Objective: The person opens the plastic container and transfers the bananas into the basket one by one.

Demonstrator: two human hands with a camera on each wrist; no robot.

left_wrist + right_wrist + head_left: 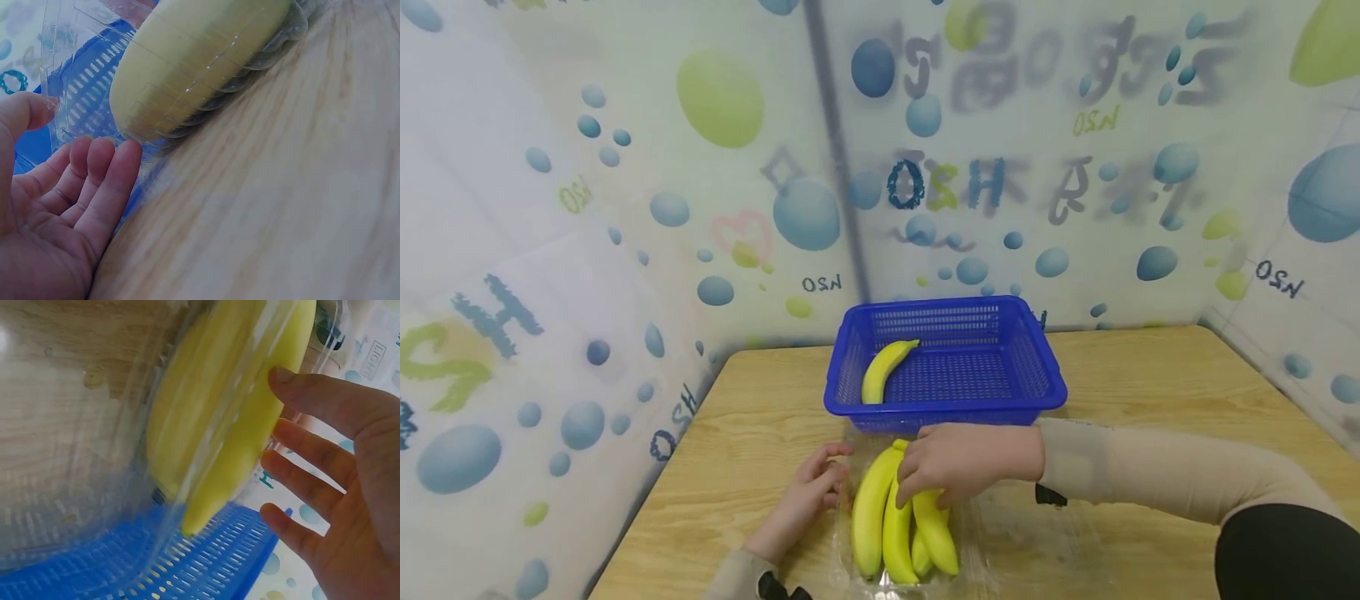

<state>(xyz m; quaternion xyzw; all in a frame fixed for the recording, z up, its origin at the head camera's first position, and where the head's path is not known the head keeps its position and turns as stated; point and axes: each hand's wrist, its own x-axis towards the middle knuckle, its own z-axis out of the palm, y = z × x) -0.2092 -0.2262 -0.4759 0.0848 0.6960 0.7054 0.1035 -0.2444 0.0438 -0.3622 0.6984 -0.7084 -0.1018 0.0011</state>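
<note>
Several yellow bananas (868, 521) lie side by side in a clear plastic clamshell box (973, 542), at the front middle of the table. My right hand (951, 458) reaches over them from the right. Its thumb touches a banana (250, 434) in the right wrist view, while the other fingers are spread and only slightly bent by the banana's edge. At the box's left side is my left hand (811, 496), its fingers loosely bent. In the left wrist view its fingertips (125, 150) lie against the clear wall, thumb apart from them. One banana (883, 373) rests inside the blue basket (947, 409).
The blue plastic basket stands right behind the box, near the table's back edge. A clear lid (1045, 542) lies opened out to the box's right, under the right forearm. Printed curtains (760, 208) surround the wooden table (775, 400) at the back and sides.
</note>
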